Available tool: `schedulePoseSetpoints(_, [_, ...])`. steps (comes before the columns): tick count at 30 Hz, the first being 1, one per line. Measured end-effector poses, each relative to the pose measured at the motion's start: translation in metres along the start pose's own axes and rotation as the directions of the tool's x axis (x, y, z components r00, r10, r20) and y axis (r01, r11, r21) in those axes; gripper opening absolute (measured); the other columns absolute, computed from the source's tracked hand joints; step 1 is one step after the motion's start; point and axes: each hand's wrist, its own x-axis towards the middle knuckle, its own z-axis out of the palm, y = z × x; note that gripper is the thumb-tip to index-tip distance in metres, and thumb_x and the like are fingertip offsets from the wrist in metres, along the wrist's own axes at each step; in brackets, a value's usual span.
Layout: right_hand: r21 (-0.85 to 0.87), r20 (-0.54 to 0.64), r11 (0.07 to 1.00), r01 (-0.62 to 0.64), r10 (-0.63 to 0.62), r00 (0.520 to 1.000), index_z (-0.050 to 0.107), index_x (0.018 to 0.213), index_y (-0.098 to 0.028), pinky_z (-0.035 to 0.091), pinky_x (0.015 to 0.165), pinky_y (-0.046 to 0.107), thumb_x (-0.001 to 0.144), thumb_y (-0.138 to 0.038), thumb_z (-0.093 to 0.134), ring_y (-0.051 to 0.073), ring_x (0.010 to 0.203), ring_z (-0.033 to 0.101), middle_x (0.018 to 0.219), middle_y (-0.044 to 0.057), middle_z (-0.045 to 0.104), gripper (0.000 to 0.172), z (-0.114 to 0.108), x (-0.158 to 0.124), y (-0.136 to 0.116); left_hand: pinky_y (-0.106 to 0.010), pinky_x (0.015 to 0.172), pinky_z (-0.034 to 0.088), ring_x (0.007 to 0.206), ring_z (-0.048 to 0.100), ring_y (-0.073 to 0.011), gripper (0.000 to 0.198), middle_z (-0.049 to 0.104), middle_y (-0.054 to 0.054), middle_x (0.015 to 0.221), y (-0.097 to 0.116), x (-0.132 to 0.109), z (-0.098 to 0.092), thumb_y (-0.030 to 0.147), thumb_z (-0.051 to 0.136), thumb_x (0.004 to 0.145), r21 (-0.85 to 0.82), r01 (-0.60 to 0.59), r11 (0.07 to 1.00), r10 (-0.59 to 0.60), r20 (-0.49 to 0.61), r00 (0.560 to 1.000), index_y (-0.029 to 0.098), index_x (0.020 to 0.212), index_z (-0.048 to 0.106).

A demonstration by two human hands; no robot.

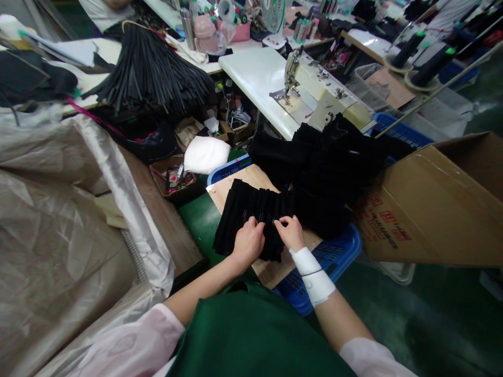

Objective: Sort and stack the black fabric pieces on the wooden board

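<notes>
A fanned stack of black fabric pieces [245, 212] lies on a cardboard sheet [239, 186] that rests on a blue plastic crate [338, 248]. My left hand [248, 242] presses on the stack's near edge, fingers curled on the cloth. My right hand [291, 231], with a white wrap on the wrist, pinches the top piece beside it. Behind the stack a larger heap of black fabric [326, 167] is piled up.
A white sewing machine [320, 91] stands on a white table [255, 78] at the back. An open cardboard box [440, 204] sits to the right. Clear plastic sheeting [58, 209] covers the left. A bundle of black strips [153, 73] hangs at the upper left.
</notes>
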Motion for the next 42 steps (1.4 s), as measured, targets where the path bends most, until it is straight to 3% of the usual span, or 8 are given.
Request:
schedulePoseSetpoints(4, [0.000,-0.016,1.000,0.003,-0.003,1.000,0.069,0.072,-0.019,0.048,0.087,0.037,0.078,-0.046,0.065,0.025,0.087,0.061,0.087,0.009,0.059,0.027,0.001,-0.001,-0.004,-0.033,0.071,0.050,0.094,0.057,-0.0248,0.023,0.052,-0.010,0.104,0.005,0.004,-0.001,0.030,0.052,0.091,0.025,-0.052,0.998,0.051,0.024,0.998,0.021,0.108,0.063])
schedulePoseSetpoints(7, [-0.036,-0.015,0.999,0.005,-0.006,1.000,0.065,0.074,-0.018,0.048,0.085,0.038,0.075,-0.040,0.066,0.025,0.087,0.060,0.089,0.009,0.058,0.021,0.003,-0.001,-0.003,-0.033,0.075,0.051,0.093,0.057,-0.0235,0.024,0.052,-0.008,0.101,0.007,0.004,0.001,0.036,0.055,0.091,0.024,-0.108,0.994,0.107,0.018,0.994,0.024,0.110,0.063])
schedulePoseSetpoints(9, [-0.012,-0.034,1.000,0.022,-0.022,0.999,0.061,0.081,-0.018,0.048,0.085,0.037,0.075,-0.028,0.063,0.024,0.089,0.059,0.091,0.009,0.057,0.012,0.003,-0.001,0.000,-0.034,0.077,0.052,0.094,0.058,-0.0230,0.031,0.052,-0.008,0.103,0.005,0.001,0.003,0.036,0.055,0.091,-0.014,-0.121,0.993,0.121,-0.028,0.992,0.023,0.119,0.058])
schedulePoseSetpoints(13, [0.087,-0.117,0.991,0.100,-0.089,0.989,0.054,0.094,-0.020,0.047,0.086,0.035,0.074,-0.017,0.056,0.022,0.092,0.056,0.094,0.005,0.055,0.021,0.001,-0.005,0.005,-0.035,0.082,0.053,0.097,0.058,-0.0222,0.048,0.052,-0.011,0.112,-0.003,-0.006,0.011,0.033,0.052,0.092,-0.148,-0.076,0.986,0.047,-0.190,0.981,0.015,0.135,0.038])
schedulePoseSetpoints(18, [0.033,-0.017,0.995,0.096,-0.096,0.995,0.064,0.074,-0.021,0.048,0.087,0.033,0.078,-0.010,0.045,0.020,0.087,0.059,0.095,0.006,0.051,0.022,0.000,-0.010,0.006,-0.036,0.080,0.054,0.093,0.058,-0.0223,0.047,0.052,-0.010,0.109,-0.008,-0.013,0.013,0.032,0.050,0.093,-0.097,-0.065,0.993,0.048,-0.168,0.985,0.016,0.136,0.042])
schedulePoseSetpoints(26, [0.024,0.026,0.998,-0.058,0.057,0.998,0.074,0.088,-0.018,0.048,0.094,0.037,0.080,-0.048,0.064,0.027,0.101,0.062,0.107,0.012,0.059,0.032,-0.005,-0.007,-0.017,-0.036,0.077,0.053,0.091,0.057,-0.0222,0.036,0.052,-0.009,0.104,0.004,-0.017,0.010,0.032,0.050,0.093,-0.046,-0.151,0.987,0.145,-0.109,0.983,0.022,0.126,0.054])
schedulePoseSetpoints(34, [-0.007,0.032,0.999,-0.038,0.038,0.999,0.074,0.090,-0.016,0.048,0.094,0.035,0.084,-0.041,0.059,0.027,0.103,0.063,0.109,0.013,0.060,0.029,-0.004,-0.006,-0.016,-0.037,0.083,0.054,0.099,0.060,-0.0233,0.042,0.054,-0.012,0.112,-0.001,-0.017,0.013,0.031,0.047,0.094,-0.181,-0.018,0.983,-0.017,-0.189,0.982,0.013,0.132,0.042])
schedulePoseSetpoints(42, [-0.048,0.075,0.996,-0.072,0.075,0.994,0.073,0.093,-0.018,0.050,0.090,0.038,0.080,-0.055,0.062,0.028,0.099,0.064,0.113,0.013,0.059,0.040,-0.006,-0.008,-0.022,-0.038,0.082,0.054,0.095,0.057,-0.0230,0.037,0.053,-0.010,0.108,0.005,-0.018,0.011,0.028,0.051,0.091,-0.084,-0.145,0.986,0.136,-0.108,0.985,0.018,0.127,0.052])
